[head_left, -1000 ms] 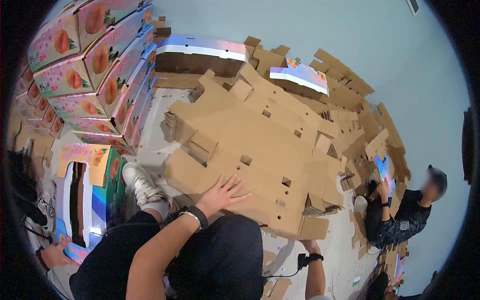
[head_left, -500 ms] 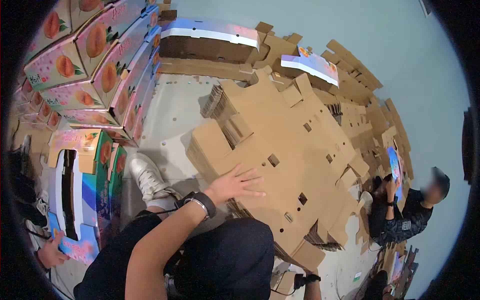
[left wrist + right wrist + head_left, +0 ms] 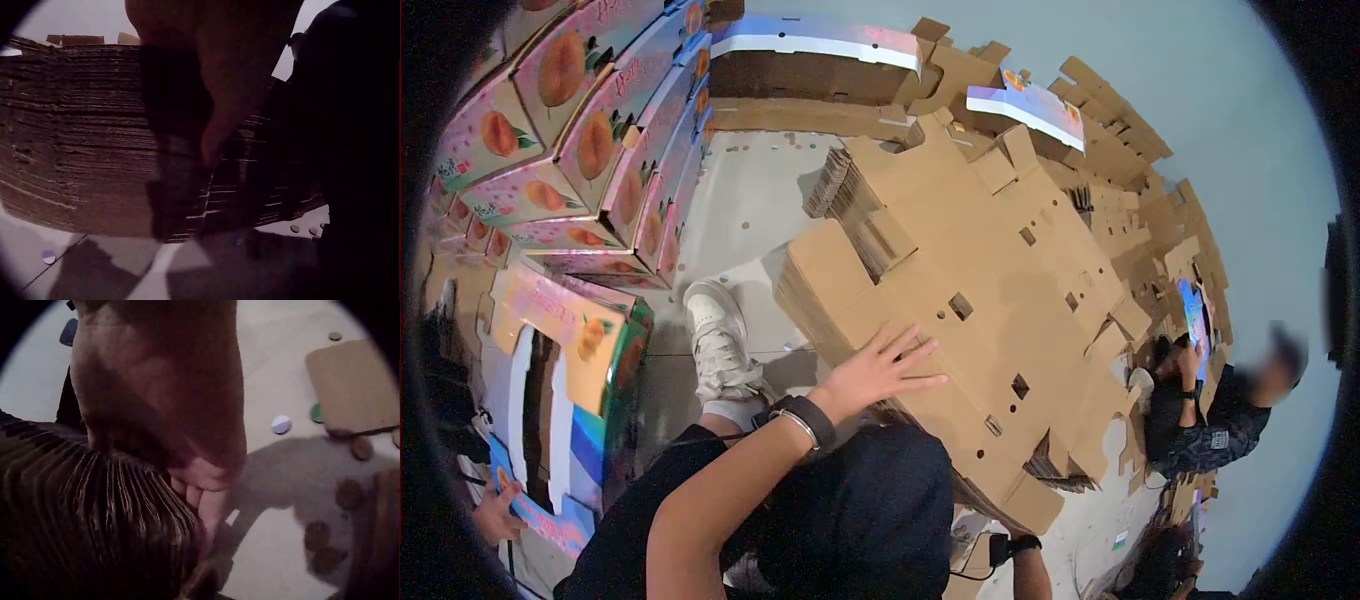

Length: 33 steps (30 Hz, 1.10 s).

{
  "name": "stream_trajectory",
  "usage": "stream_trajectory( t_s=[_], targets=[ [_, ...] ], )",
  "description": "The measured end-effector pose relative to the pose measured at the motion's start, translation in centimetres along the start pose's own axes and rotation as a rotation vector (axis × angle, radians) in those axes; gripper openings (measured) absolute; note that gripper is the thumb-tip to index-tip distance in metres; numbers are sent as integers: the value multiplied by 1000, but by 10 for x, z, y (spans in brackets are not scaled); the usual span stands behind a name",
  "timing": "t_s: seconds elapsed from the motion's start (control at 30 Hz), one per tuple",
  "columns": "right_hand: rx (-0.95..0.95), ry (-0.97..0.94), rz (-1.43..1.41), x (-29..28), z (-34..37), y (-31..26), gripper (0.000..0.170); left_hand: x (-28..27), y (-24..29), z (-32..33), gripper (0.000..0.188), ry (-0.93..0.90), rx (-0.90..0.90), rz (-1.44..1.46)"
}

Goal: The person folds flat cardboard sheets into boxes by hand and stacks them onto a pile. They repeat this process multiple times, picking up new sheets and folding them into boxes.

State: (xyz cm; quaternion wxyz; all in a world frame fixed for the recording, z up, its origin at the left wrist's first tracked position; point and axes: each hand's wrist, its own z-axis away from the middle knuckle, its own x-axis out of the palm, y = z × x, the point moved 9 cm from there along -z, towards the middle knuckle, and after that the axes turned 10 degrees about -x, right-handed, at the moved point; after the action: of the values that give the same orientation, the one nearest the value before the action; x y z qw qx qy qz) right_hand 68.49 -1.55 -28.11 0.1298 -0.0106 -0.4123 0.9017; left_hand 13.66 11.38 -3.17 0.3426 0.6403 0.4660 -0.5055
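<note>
A thick stack of flat brown die-cut cardboard box blanks [image 3: 940, 250] lies in front of my knees. My left hand [image 3: 880, 372] rests flat on its top near the close edge, fingers spread. In the left wrist view the thumb [image 3: 215, 134] hangs down over the layered side of the stack. At the near right corner my right hand [image 3: 162, 394] grips the bunched cardboard edges, its fingers curled round the end of the stack. From the head view most of that hand is hidden under the corner.
Printed peach boxes [image 3: 590, 150] stand piled at upper left. Another person's hand [image 3: 497, 515] holds an open printed carton [image 3: 585, 370] on the left. A seated person [image 3: 1220, 420] handles a blue printed piece at right. More cardboard [image 3: 800, 115] lines the wall. My white shoe [image 3: 720, 335] is beside the stack.
The stack has turned and shifted away from the peach boxes, baring floor at its upper left. My left hand stays spread on top, my right hand at the near corner. The left carton has tilted.
</note>
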Motion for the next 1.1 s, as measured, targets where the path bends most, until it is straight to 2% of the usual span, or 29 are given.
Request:
stream_trajectory(
  t_s=[0.1,0.23,0.3,0.43,0.67,0.73,0.8,0.87,0.93,1.03,1.1],
  targets=[
    [33,6,19,1,-3,29,59,1,-1,-2,82,-27,34,36],
    [122,47,39,2,19,91,59,3,-3,-3,79,-79,55,92],
    [167,92,48,-5,46,119,59,3,-2,-4,78,-95,74,-43],
    [204,144,84,-33,77,145,59,10,-2,-6,79,-117,62,114],
    [191,119,104,-73,102,184,59,5,-17,-17,83,-109,24,60],
    [187,111,106,-83,122,190,59,1,-11,-13,86,-132,3,-2],
    [181,101,104,-89,144,194,59,-1,-9,-10,88,-77,-115,47],
    [172,95,97,-90,169,198,59,-6,3,-8,87,-69,-148,0],
    [136,69,100,-84,163,188,59,-9,7,-11,85,-31,-199,-58],
    [89,44,125,-85,150,170,59,-1,27,-10,86,-92,-206,35],
    [67,31,142,-81,142,162,59,9,57,-12,73,-265,-70,-136]
  ],
)
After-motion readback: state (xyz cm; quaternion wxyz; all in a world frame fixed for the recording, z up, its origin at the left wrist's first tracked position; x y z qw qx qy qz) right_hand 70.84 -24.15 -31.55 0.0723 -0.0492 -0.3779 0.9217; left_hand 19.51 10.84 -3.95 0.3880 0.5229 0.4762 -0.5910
